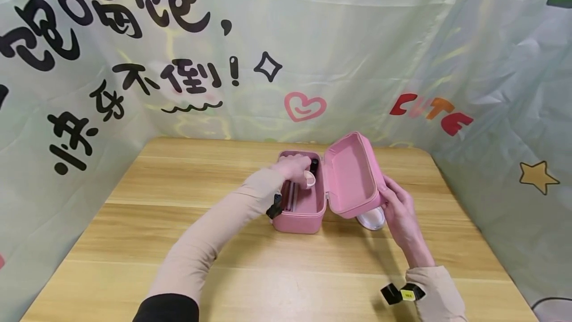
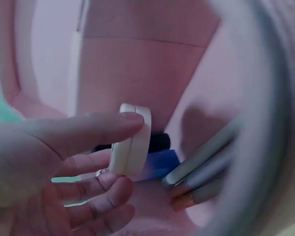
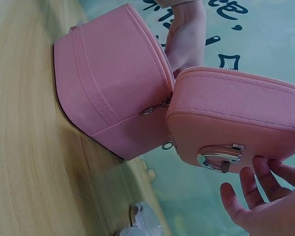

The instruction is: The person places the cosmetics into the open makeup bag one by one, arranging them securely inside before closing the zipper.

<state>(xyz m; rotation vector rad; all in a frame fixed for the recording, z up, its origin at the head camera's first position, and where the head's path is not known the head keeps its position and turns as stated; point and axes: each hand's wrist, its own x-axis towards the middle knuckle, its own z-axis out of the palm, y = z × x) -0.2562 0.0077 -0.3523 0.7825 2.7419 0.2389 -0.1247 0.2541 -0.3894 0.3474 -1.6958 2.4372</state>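
place: curtained tabletop booth | signs: printed cloth (image 1: 357, 39) behind and along both sides; wood-grain table (image 1: 290, 277)

Lettered backdrop (image 1: 357, 48) behind wooden table (image 1: 277, 282)

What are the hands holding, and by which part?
The left hand pinches a white round object by its rim. The right hand touches the pink lid from outside; whether it grips is unclear.

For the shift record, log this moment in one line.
left hand: pinches round white container inside pink zip case | right hand: holds case's open lid
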